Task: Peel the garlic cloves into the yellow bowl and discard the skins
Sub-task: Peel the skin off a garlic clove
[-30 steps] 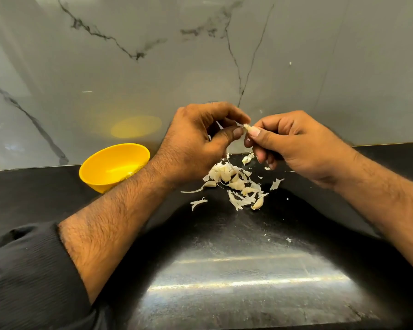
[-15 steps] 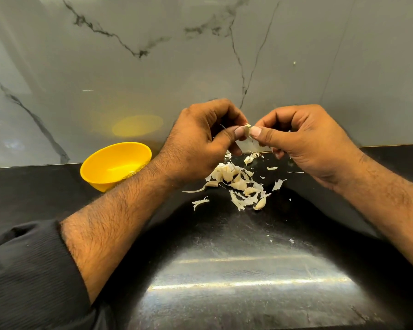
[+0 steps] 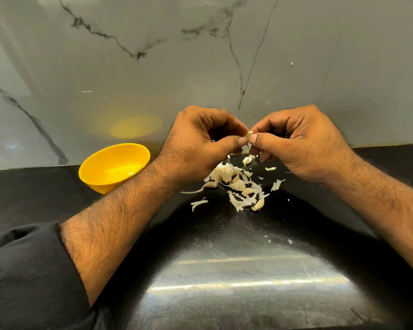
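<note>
Head view: your left hand point(image 3: 200, 144) and right hand point(image 3: 296, 144) pinch one garlic clove point(image 3: 249, 135) above the skins point(image 3: 239, 186); yellow bowl point(image 3: 115, 167) sits left.

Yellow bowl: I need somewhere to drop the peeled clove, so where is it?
The bowl sits on the black counter against the marble wall, left of the left hand, partly behind that forearm.

Two bare forearms reach forward from the lower corners and converge at the centre. The left hand point(image 3: 200, 144) and right hand point(image 3: 303, 144) meet thumb tip to thumb tip, fingers curled inward, together pinching a small garlic clove point(image 3: 249, 135). Both wrists are raised, knuckles facing up. A dark sleeve point(image 3: 26, 277) covers the left arm near the elbow.
</note>
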Tool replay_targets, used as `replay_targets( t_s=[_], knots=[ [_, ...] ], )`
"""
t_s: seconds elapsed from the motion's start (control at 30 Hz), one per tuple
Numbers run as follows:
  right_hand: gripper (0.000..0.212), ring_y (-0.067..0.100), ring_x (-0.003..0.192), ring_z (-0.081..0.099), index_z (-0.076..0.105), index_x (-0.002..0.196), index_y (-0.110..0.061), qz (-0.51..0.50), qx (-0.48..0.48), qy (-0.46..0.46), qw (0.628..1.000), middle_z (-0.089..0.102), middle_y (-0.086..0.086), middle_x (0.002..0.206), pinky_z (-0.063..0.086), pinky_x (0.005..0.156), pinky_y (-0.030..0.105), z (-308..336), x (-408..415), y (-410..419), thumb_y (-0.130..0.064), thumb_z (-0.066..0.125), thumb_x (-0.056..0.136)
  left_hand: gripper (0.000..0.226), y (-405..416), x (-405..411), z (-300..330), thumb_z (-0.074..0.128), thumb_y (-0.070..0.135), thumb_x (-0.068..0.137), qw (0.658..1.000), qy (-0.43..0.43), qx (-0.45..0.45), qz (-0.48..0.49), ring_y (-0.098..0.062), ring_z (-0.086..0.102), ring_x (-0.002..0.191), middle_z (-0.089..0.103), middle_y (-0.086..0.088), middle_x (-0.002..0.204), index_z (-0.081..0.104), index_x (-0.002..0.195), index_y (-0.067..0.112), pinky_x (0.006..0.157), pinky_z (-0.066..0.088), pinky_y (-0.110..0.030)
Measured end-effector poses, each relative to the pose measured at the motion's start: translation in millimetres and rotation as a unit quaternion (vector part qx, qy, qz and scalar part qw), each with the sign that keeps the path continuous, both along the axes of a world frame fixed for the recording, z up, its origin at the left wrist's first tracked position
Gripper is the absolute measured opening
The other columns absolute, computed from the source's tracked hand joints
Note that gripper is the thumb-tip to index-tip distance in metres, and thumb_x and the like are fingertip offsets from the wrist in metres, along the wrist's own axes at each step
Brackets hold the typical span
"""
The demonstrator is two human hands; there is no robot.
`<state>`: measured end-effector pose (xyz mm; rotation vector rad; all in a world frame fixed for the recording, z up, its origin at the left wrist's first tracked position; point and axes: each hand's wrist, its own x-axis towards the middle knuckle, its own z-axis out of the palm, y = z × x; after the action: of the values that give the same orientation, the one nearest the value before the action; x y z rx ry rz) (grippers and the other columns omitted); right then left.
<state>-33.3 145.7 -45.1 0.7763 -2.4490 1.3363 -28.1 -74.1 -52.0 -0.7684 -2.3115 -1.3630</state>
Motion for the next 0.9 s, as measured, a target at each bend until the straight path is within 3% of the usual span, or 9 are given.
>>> replay_targets(
  t_s=[0.1, 0.37, 0.47, 0.6, 0.7, 0.9],
  knots=[
    [0.007, 0.016, 0.066, 0.075, 0.082, 0.092, -0.021, -0.005, -0.007, -0.003, 1.0, 0.078, -0.003, 0.077, 0.065, 0.07, 0.036, -1.4, -2.4, 0.3, -0.021, 0.076, 0.095, 0.01, 0.9, -0.8, -1.6, 0.08, 0.006, 0.094, 1.0, -0.01, 0.009, 0.001, -0.015, 0.08, 0.079, 0.082, 0.0, 0.088, 0.081, 0.103, 0.007, 0.069, 0.062, -0.025],
    [0.009, 0.022, 0.067, 0.074, 0.08, 0.1, -0.01, 0.038, -0.063, -0.066, 0.995, 0.08, 0.008, 0.083, 0.063, 0.068, 0.036, -1.2, -3.5, 2.2, -0.015, 0.074, 0.097, 0.012, 0.0, -0.4, -0.6, 0.075, 0.005, 0.097, 0.999, -0.026, 0.017, 0.008, -0.017, 0.081, 0.081, 0.082, -0.002, 0.09, 0.08, 0.108, 0.007, 0.067, 0.067, -0.041],
    [0.012, 0.026, 0.069, 0.071, 0.079, 0.101, -0.005, 0.051, -0.108, -0.103, 0.987, 0.079, 0.014, 0.085, 0.059, 0.07, 0.04, -0.6, -3.7, 3.0, -0.012, 0.07, 0.099, 0.016, -0.1, 0.6, -0.1, 0.078, 0.007, 0.095, 0.999, -0.032, 0.024, 0.007, -0.018, 0.081, 0.082, 0.082, -0.004, 0.093, 0.08, 0.111, 0.008, 0.067, 0.067, -0.04],
    [0.013, 0.025, 0.069, 0.069, 0.079, 0.1, -0.003, 0.061, -0.124, -0.123, 0.983, 0.078, 0.017, 0.086, 0.057, 0.067, 0.036, 0.4, -3.7, 3.0, -0.01, 0.069, 0.099, 0.02, 3.0, 3.2, -0.3, 0.085, 0.009, 0.089, 0.999, -0.031, 0.03, 0.018, -0.019, 0.08, 0.081, 0.081, -0.005, 0.092, 0.079, 0.108, 0.009, 0.068, 0.067, -0.04],
    [0.01, 0.022, 0.067, 0.069, 0.08, 0.1, -0.006, 0.037, -0.095, -0.103, 0.989, 0.079, 0.011, 0.085, 0.059, 0.065, 0.034, 0.8, -3.8, 3.5, -0.012, 0.072, 0.097, 0.017, 2.1, 3.0, 1.7, 0.084, 0.007, 0.089, 0.999, -0.028, 0.033, 0.03, -0.017, 0.08, 0.08, 0.08, -0.005, 0.09, 0.076, 0.104, 0.006, 0.071, 0.067, -0.037],
    [0.011, 0.005, 0.064, 0.072, 0.08, 0.096, -0.03, -0.017, 0.072, 0.015, 0.997, 0.076, -0.012, 0.074, 0.06, 0.064, 0.022, 5.6, 3.3, 2.7, -0.027, 0.07, 0.099, 0.008, 4.8, 6.1, 2.6, 0.081, 0.011, 0.092, 0.997, 0.032, -0.05, 0.048, -0.009, 0.075, 0.081, 0.078, 0.007, 0.085, 0.081, 0.1, 0.014, 0.072, 0.059, -0.019]
  ],
)
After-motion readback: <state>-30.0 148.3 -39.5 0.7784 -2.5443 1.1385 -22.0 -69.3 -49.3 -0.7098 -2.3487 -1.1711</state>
